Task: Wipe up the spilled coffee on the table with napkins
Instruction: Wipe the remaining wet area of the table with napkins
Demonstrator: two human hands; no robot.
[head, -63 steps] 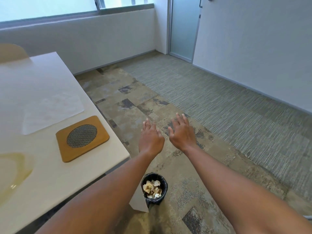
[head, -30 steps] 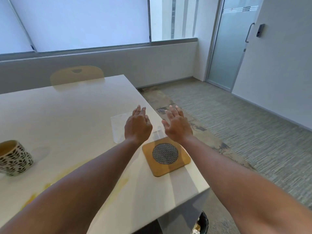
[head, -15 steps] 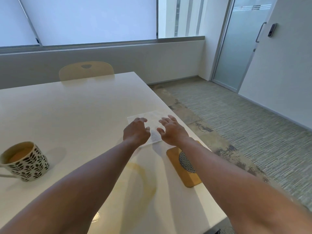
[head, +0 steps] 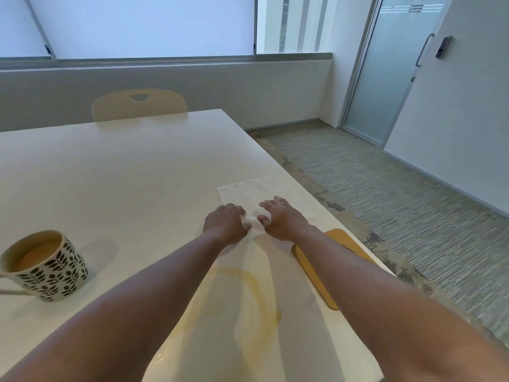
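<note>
Both hands are now set down on the napkin (head: 257,193), whereas half a second ago they were held just above its near edge with fingers loosely arched. The left hand (head: 225,223) is curled, its fingertips bunching the near edge of the paper, which is seen crumpled up white between the two hands. The right hand (head: 279,220) is laid over the same edge with fingers bent and spread, the thumb tucked toward the crumpled part; whether the paper is actually pinched by it cannot be told.

The napkin is laid flat on the white table (head: 124,172) near its right edge, its far part unwrinkled. The spilled coffee (head: 256,288) is seen as a pale brown ring closer to the viewer, between the two forearms, apart from the napkin. A wooden coaster (head: 334,235) is placed just right of the spill and is largely covered by the right forearm. A patterned mug (head: 45,267) holding coffee is stood well to the left. A pale chair (head: 139,104) is pushed in at the far side of the table.
</note>
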